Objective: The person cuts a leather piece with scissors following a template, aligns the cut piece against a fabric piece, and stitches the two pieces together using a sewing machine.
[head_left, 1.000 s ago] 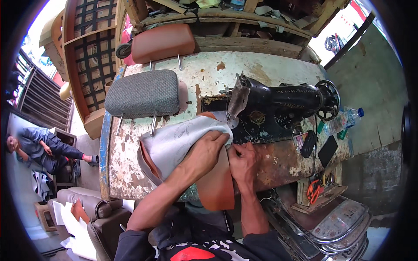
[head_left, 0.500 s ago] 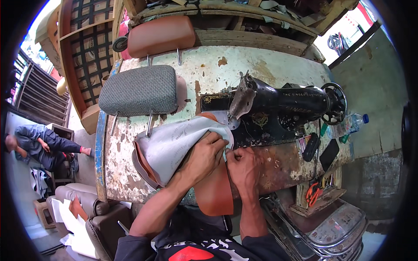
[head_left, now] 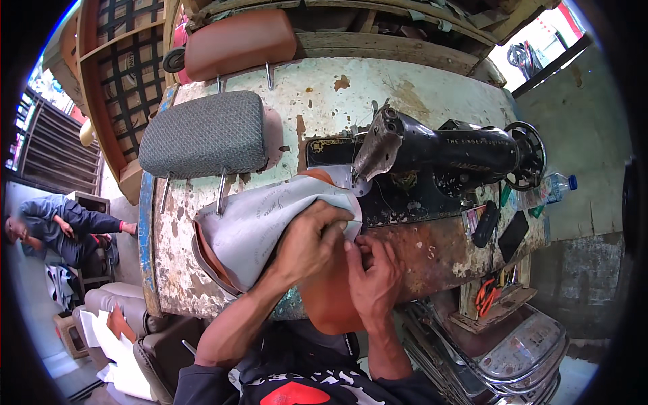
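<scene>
- My left hand [head_left: 310, 241] pinches the white cloth [head_left: 246, 226] between curled fingers.
- My right hand [head_left: 378, 273] is bent near the brown leather [head_left: 327, 307]; whether its fingers pinch anything, I cannot tell.
- The cloth lies on the desk [head_left: 179, 273], beside the black sewing machine [head_left: 442, 152].

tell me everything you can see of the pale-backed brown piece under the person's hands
The piece looks like thin, flexible sheet material, perhaps leatherette: pale grey-white with faint printing on one side, reddish-brown on the other. It is folded or layered, brown showing at the left edge and in the lower flap. It lies slanted on the worn table, its upper right end by the sewing machine. The left hand rests on it, fingers curled; the right hand overlaps the flap's edge.
</scene>
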`<state>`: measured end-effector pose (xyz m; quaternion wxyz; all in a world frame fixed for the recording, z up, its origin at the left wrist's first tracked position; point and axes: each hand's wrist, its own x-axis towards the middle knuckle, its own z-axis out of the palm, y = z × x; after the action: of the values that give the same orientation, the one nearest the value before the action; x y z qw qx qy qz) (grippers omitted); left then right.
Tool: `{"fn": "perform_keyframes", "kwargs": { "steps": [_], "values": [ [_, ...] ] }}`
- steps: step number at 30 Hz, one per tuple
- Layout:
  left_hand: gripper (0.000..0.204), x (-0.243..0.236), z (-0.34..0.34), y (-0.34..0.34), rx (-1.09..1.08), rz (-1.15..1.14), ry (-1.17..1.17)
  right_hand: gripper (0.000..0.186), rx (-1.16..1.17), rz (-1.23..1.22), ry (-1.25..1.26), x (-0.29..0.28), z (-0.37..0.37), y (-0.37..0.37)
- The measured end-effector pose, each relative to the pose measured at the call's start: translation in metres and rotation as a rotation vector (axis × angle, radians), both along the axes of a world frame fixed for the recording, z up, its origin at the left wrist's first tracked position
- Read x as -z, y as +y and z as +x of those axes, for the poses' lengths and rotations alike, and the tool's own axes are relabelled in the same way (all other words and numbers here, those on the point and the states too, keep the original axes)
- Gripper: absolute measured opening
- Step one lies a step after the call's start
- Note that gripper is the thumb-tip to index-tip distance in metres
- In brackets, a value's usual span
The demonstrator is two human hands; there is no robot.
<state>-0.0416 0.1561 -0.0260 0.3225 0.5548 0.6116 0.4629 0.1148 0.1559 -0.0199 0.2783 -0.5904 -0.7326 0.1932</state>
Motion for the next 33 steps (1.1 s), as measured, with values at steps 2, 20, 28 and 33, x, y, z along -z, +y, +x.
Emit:
{"fn": "perform_keyframes", "kwargs": {
  "steps": [2, 20, 28, 33],
  "values": [
    [0.018, -0.004, -0.002, -0.002, -0.016, -0.091, -0.126, 0.024, -0.026, -0.113, 0.096, -0.001, 0.004, 0.002],
    [0.028, -0.004, -0.006, -0.006, 0.071, 0.015, 0.184, 0.012, 0.059, -0.195, 0.449, 0.017, -0.006, 0.003],
    [0.032, 0.007, -0.003, -0.005, 0.059, 0.037, 0.21, 0.018, 0.002, -0.018, 0.228, 0.018, -0.006, 0.005],
    [0.038, 0.01, 0.001, -0.001, 0.077, 0.062, 0.276, 0.02, 0.012, -0.013, 0.19, 0.016, -0.005, 0.004]
  ]
}}
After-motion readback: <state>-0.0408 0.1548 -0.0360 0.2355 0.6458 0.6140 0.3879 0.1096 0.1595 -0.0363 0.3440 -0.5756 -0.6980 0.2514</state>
